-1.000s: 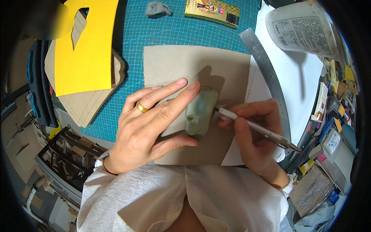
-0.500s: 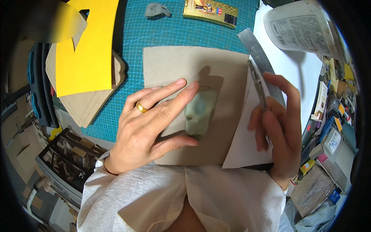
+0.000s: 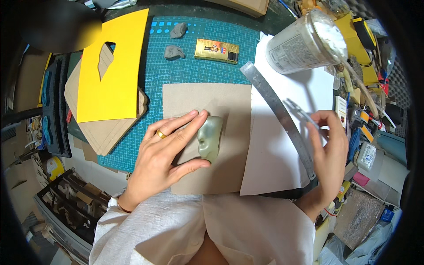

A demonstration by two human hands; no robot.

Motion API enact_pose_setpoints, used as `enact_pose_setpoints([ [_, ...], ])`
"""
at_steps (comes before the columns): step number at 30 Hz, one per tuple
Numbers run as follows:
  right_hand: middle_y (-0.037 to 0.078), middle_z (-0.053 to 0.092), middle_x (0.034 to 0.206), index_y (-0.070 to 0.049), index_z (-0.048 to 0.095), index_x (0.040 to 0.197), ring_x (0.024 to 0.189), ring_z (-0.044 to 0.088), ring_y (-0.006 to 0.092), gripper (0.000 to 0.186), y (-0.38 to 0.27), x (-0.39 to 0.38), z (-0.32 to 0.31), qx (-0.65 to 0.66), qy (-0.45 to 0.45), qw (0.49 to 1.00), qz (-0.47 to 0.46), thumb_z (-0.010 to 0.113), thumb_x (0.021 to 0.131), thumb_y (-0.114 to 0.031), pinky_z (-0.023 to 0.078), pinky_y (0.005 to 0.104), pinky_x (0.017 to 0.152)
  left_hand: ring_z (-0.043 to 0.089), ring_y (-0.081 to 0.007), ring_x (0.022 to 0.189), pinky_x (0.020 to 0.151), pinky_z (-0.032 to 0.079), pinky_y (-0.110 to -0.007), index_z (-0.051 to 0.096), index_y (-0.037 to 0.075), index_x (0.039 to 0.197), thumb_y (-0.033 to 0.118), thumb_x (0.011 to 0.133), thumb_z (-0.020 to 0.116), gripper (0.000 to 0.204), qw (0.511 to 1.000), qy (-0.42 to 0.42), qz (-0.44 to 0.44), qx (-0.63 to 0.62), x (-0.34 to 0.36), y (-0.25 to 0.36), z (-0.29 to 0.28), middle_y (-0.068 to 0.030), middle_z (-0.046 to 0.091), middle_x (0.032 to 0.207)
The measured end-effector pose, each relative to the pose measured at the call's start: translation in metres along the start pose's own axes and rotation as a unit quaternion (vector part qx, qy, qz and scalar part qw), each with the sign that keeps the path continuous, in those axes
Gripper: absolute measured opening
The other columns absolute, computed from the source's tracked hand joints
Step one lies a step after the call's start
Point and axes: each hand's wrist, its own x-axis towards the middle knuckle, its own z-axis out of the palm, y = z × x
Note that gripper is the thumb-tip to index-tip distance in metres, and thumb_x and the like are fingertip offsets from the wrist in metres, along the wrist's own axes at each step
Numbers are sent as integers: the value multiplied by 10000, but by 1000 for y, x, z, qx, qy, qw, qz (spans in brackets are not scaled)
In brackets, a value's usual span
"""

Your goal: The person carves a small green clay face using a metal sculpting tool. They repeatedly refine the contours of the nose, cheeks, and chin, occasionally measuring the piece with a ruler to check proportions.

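My left hand point(image 3: 165, 148) holds a glossy, pale green, translucent stone-like piece point(image 3: 210, 139) down on a sheet of grey-brown cardboard point(image 3: 234, 176). The thumb touches its near end, and the extended fingers lie by its far left side, hiding part of it. Over at the right, my right hand point(image 3: 327, 145) grips a slim, metallic, pen-length tool point(image 3: 298, 110) between thumb and fingers. Its tip points far left, above white paper point(image 3: 269, 163); blur hides its exact kind. A steel ruler point(image 3: 280, 115) lies slantwise on the paper, left of that hand.
A plastic tub point(image 3: 291, 48) with white contents stands far right. Two grey lumps point(image 3: 178, 30) and a gold box point(image 3: 216, 51) rest on the green cutting mat point(image 3: 154, 66). A yellow sheet with a cutout point(image 3: 117, 92) covers a wooden board point(image 3: 99, 134). Clutter lines both sides.
The view has shifted, showing more of the far bench. My right hand has moved away from the cardboard's right edge, past the ruler, with the tool. My left hand stays on the green piece.
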Motion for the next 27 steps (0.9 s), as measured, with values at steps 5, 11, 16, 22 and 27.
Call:
enact_pose_setpoints([
  [5, 166, 613, 975, -5, 602, 1041, 886, 612, 335, 203, 38, 6, 5, -57, 27, 997, -50, 677, 873, -90, 495, 393, 783, 578, -239, 1235, 1008, 393, -362, 528, 59, 1419, 394, 732, 796, 810, 1000, 4, 14, -3, -2, -2, 3, -130, 642, 1302],
  [11, 158, 572, 977, 12, 582, 1060, 927, 599, 318, 304, 6, -20, 10, 20, -87, 993, -81, 737, 808, -58, 488, 373, 825, 585, -256, 1218, 1008, 396, -362, 522, 73, 1426, 401, 733, 795, 814, 1000, 16, 9, -4, -5, -2, 5, -135, 641, 1301],
  [16, 113, 584, 853, 8, 582, 1027, 789, 568, 241, 302, 20, -18, 20, 80, -83, 993, -33, 751, 784, -52, 477, 343, 735, 586, -248, 1217, 1003, 401, -361, 526, 76, 1425, 413, 721, 798, 826, 1000, 14, 10, 1, -5, -2, 6, -126, 640, 1307],
  [22, 64, 532, 728, 8, 587, 932, 687, 519, 163, 244, 24, 0, 10, 104, -195, 975, 27, 746, 757, -52, 439, 297, 647, 590, -256, 1203, 1015, 388, -370, 527, 61, 1421, 430, 701, 800, 853, 1000, 8, -1, 6, -6, -3, 7, -130, 637, 1307],
  [27, 38, 486, 683, 3, 554, 854, 641, 465, 134, 190, 27, 5, 6, 89, -227, 970, 18, 725, 802, -63, 411, 287, 617, 600, -279, 1160, 1036, 356, -387, 520, 22, 1419, 453, 670, 806, 910, 1000, 5, 0, 0, -5, -4, 9, -168, 640, 1284],
])
